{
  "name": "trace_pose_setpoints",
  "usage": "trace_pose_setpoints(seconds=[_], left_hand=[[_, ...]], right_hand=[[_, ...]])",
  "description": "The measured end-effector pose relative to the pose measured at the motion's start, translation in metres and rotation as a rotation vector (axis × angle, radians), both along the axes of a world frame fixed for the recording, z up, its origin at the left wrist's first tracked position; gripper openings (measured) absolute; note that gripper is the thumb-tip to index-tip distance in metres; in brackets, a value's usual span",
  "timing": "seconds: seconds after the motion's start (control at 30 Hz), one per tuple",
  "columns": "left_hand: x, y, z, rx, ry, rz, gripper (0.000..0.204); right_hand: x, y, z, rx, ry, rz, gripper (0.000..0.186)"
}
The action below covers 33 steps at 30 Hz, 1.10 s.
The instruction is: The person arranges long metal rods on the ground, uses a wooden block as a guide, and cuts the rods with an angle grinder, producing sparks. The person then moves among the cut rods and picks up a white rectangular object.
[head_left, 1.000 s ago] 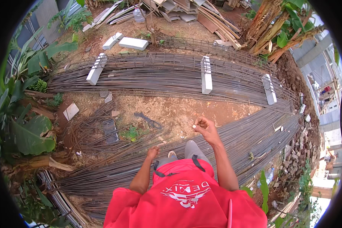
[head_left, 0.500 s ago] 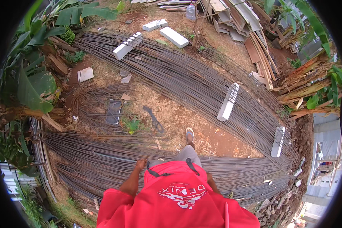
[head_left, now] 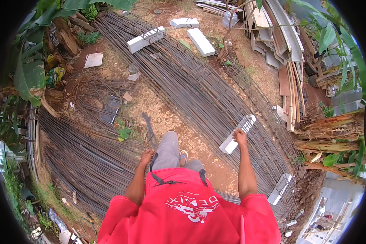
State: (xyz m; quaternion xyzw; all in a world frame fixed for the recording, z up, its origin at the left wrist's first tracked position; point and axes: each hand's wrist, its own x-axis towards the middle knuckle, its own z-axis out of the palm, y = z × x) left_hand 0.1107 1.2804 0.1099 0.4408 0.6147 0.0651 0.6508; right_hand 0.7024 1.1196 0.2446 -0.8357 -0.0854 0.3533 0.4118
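My right hand (head_left: 239, 136) hangs in front of a long white block (head_left: 245, 124), its fingers loosely bent and apart, with nothing seen in them. Whether it touches the block cannot be told; it appears to hover above. My left hand (head_left: 147, 156) is low beside my grey trouser leg, fingers curled in, with nothing visible in it. Beneath it lies a bundle of long steel rebars (head_left: 93, 158). A tied rebar cage (head_left: 203, 81) runs diagonally across the ground, under or around several white blocks. My legs are mid-stride, one knee raised, one sandalled foot (head_left: 183, 156) on the ground.
Bent rods and a dark tray (head_left: 111, 109) lie at the left, near a black cord-like bundle (head_left: 149, 129). Stacked boards (head_left: 272, 36) stand at the far right. Banana plants (head_left: 30, 73) border the left; cut trunks (head_left: 333, 134) edge the right.
I have stepped forward and turned, so the rebar and blocks shift in view. My right hand has swung out from my side to over the block; my left stays low.
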Motion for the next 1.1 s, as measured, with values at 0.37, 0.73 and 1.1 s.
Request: trace_pose_setpoints(seconds=[0.37,0.73,1.1], left_hand=[[0.032,0.101,-0.032,-0.224,0.146,0.201,0.031],[0.059,0.347,-0.076,-0.434,0.004,0.528,0.035],[0.058,0.640,0.004,-0.069,-0.152,0.677,0.041]], right_hand=[[-0.031,0.183,-0.055,-0.095,0.213,0.438,0.016],[0.007,0.425,-0.064,-0.378,0.183,0.708,0.021],[0.098,0.679,0.097,-0.108,-0.275,0.507,0.028]])
